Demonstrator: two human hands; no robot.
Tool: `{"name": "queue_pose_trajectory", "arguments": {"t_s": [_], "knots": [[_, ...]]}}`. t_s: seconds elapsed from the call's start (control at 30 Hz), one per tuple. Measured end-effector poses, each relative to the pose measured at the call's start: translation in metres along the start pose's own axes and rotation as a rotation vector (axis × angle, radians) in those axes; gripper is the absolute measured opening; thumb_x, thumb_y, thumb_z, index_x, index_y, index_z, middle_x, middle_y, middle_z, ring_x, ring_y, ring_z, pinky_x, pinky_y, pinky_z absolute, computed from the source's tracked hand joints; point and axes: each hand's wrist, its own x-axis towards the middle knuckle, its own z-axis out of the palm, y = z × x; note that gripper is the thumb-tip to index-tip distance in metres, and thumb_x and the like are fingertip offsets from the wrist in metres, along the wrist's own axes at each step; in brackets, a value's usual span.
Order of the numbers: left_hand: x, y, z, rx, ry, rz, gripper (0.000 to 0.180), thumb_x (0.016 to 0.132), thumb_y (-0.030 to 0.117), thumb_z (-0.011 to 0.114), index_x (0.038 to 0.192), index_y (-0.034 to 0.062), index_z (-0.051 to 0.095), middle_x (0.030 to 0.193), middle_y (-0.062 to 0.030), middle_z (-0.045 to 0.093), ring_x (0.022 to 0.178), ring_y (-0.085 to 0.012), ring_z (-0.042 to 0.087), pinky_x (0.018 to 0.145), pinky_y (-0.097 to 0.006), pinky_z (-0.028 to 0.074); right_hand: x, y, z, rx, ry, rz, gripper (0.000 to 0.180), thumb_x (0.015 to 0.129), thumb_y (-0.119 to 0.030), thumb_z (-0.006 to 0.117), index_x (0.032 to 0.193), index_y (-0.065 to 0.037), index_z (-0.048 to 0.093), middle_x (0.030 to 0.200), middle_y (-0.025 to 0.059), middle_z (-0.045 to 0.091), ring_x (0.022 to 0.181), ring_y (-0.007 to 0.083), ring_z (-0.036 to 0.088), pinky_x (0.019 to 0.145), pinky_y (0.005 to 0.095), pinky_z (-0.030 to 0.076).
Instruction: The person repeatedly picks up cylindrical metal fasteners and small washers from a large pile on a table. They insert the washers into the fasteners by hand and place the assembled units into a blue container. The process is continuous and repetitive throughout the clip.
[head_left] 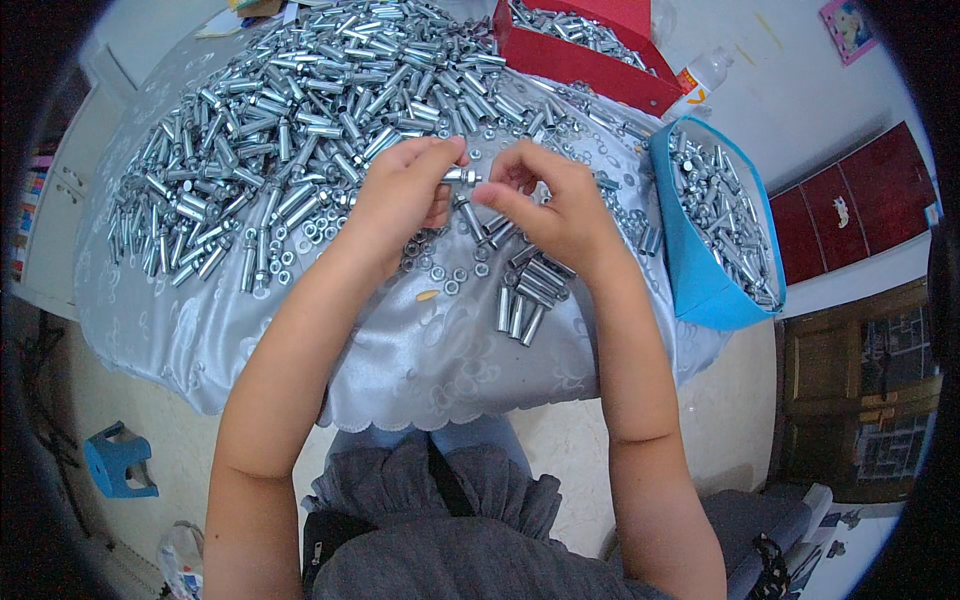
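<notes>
Your grey skirt (440,520) fills the lower middle of the view, with a black pouch (335,540) at your waist and both bare forearms rising from it toward the table. Your left hand (405,195) is curled shut around a silver metal sleeve bolt (460,176), whose end pokes out to the right past your thumb and forefinger. Your right hand (550,205) sits just beside it, fingers (510,182) bent and pinched in at the tip of that bolt; whether they hold a small part of their own you cannot tell, since the fingers hide it. Both hands hover above the silver patterned tablecloth (430,350), near its front edge.

Just below your right hand lies a short row of finished bolts (525,300), side by side. Small nuts and washers (450,275) are scattered on the cloth between and under your hands. Behind them a large heap of bolts (290,120) covers the far half of the table. On your right a blue bin (700,270) holds more bolts, and a red box (590,55) at the far edge holds others. A small blue stool (118,460) stands on the floor to your left
</notes>
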Motion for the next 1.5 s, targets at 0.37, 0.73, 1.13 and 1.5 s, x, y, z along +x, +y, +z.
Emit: {"name": "queue_pose_trajectory", "arguments": {"t_s": [0.37, 0.73, 1.13, 1.5], "knots": [[0.002, -0.002, 0.003, -0.009, 0.036, -0.04, 0.023, 0.086, 0.03, 0.052, 0.08, 0.0088, 0.055, 0.05, 0.0073, 0.035, 0.041, -0.0035, 0.029, 0.04, -0.02, 0.023, 0.0, -0.006, 0.012, 0.226, 0.057, 0.041, 0.021, 0.076, -0.015, 0.065, 0.091, -0.003, 0.056, 0.074, 0.0067, 0.056, 0.064, 0.014, 0.053, 0.058, 0.0257, 0.044], [0.002, -0.007, 0.006, -0.06, -0.049, -0.002, 0.023, 0.089, 0.029, 0.048, 0.083, 0.007, 0.052, 0.056, 0.0044, 0.041, 0.044, -0.0044, 0.033, 0.042, -0.02, 0.026, 0.001, -0.007, 0.01, -0.024, 0.06, -0.099, 0.017, 0.082, -0.018, 0.056, 0.087, -0.002, 0.055, 0.08, 0.0144, 0.056, 0.073, 0.0316, 0.056, 0.062, 0.0347, 0.044], [-0.01, -0.005, 0.007, 0.545, 0.046, 0.766, 0.018, 0.089, 0.018, 0.048, 0.088, 0.0011, 0.051, 0.069, -0.0048, 0.052, 0.061, -0.0109, 0.047, 0.057, -0.024, 0.04, -0.001, -0.011, 0.012, 0.491, -0.057, 0.169, 0.025, 0.09, -0.025, 0.046, 0.084, -0.002, 0.054, 0.064, 0.0039, 0.049, 0.059, 0.0109, 0.045, 0.054, 0.0251, 0.037], [-0.023, 0.003, 0.01, 0.776, -0.38, 0.412, 0.017, 0.077, 0.016, 0.066, 0.077, 0.0047, 0.054, 0.066, 0.0017, 0.05, 0.061, -0.0064, 0.044, 0.055, -0.021, 0.036, 0.008, 0.002, 0.002, 0.788, 0.463, 0.245, 0.035, 0.092, -0.028, 0.045, 0.071, -0.001, 0.056, 0.052, -0.0022, 0.041, 0.048, 0.006, 0.039, 0.045, 0.0205, 0.032]]}}
